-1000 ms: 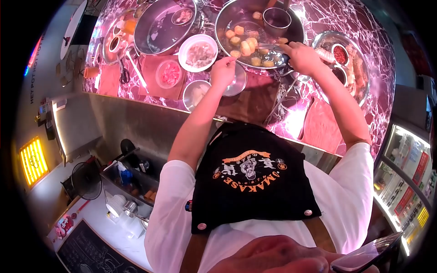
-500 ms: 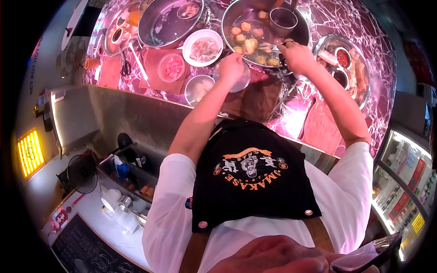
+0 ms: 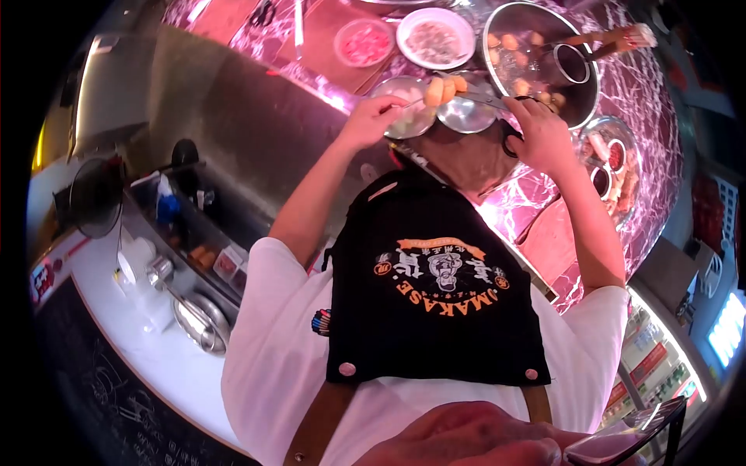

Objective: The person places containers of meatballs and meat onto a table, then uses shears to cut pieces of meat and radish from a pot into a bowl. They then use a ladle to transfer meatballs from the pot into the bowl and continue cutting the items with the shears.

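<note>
My left hand (image 3: 374, 120) pinches the end of a thin skewer that carries several yellow-orange food pieces (image 3: 443, 89). On the other side, my right hand (image 3: 542, 133) has its fingers in the black handles of metal scissors (image 3: 486, 99), whose blades reach to the food. Below the skewer are an empty-looking metal bowl (image 3: 466, 115) and a bowl with pale contents (image 3: 406, 124). A large round pot (image 3: 488, 60) of liquid, with more pieces floating in it, lies beyond my right hand.
A white bowl of minced food (image 3: 435, 40) and a bowl of pink pieces (image 3: 364, 43) are at the back. Skewers (image 3: 622, 37) stick out of a metal cup inside the pot. A platter with sauce cups (image 3: 610, 167) is at the right, near a reddish-brown mat (image 3: 548, 241).
The skewered food has moved from over the pot to above the small metal bowls, with both hands and the scissors. The camera view has turned, shifting the table to the right.
</note>
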